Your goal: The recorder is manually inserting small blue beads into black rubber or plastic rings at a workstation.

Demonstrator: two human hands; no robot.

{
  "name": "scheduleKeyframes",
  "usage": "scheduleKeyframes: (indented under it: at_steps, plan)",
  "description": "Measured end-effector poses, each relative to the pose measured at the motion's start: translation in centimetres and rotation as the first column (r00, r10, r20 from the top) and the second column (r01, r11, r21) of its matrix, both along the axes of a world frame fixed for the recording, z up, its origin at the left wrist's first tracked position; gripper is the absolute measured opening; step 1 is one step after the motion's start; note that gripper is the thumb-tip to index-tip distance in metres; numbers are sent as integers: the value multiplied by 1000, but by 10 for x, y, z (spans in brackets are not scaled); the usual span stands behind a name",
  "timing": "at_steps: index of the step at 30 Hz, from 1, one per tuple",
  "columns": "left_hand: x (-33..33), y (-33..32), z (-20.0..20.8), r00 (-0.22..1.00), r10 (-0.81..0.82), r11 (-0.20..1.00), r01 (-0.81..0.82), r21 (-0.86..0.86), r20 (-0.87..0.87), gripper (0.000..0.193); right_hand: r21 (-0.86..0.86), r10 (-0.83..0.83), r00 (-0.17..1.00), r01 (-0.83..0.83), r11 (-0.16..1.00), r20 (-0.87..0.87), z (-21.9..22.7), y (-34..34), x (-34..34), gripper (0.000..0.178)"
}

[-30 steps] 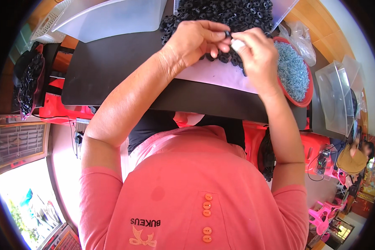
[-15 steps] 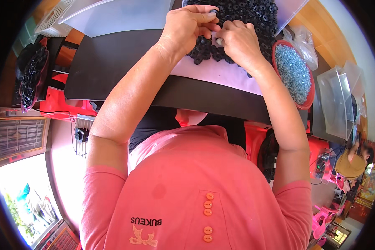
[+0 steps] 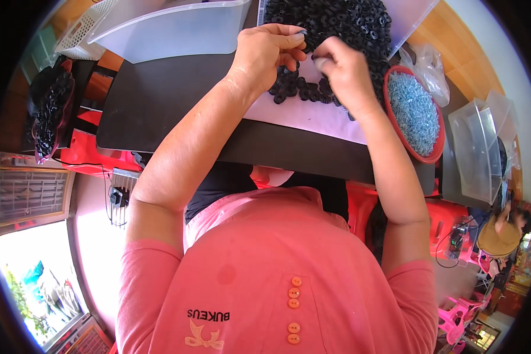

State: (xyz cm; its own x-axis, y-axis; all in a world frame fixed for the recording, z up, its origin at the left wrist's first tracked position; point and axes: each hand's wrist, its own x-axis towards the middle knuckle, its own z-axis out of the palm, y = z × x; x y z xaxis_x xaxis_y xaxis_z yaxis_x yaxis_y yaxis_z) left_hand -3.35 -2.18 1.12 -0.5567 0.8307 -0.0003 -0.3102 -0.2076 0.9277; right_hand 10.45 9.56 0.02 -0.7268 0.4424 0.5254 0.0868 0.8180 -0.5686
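Observation:
My left hand point(image 3: 264, 54) is closed in a pinch, with a small dark part point(image 3: 302, 33) between thumb and index finger. To its right, my right hand point(image 3: 349, 74) has its fingers drawn together and is slightly smeared. Whatever it may hold is too small to make out. Both hands are over a pile of small black ring-like parts point(image 3: 336, 20) on a pale tray point(image 3: 307, 123). Several loose black parts lie at the pile's near side, beneath the hands. Next to my right forearm stands a red bowl point(image 3: 429, 158) filled with small clear bluish pieces point(image 3: 416, 112).
A translucent bin point(image 3: 171, 41) stands on the dark table point(image 3: 159, 100) at the far left, near a white basket point(image 3: 82, 35). Bagged black parts point(image 3: 53, 112) are farther left. A clear plastic bag point(image 3: 430, 71) and clear bins point(image 3: 475, 150) sit right. Another person point(image 3: 501, 233) is at the far right.
My right hand has drawn away from the left, slightly to the right and nearer to me. My left hand keeps its pinch in nearly the same place. The whole view has shifted slightly.

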Motion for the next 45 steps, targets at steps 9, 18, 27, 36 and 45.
scheduleKeyframes:
  at_steps: [9,18,27,36,45]
  plan:
    - [12,4,-3,995,-91,995,93,29,-48,18,-525,152,967,-239,817,-204,27,10,16,19]
    - [16,2,-2,993,-98,995,99,13,-64,18,-578,172,962,-265,772,-211,28,5,16,18]
    - [18,-1,-4,990,-80,997,78,-20,-113,16,-597,121,978,-200,777,-170,25,-3,13,16]
    - [24,0,-5,975,-62,995,42,-95,-213,16,-412,28,996,-63,909,-89,19,-10,13,15]
    - [27,-1,-3,972,-53,996,36,-76,-229,13,-423,-25,989,-38,905,-143,23,-18,13,21]
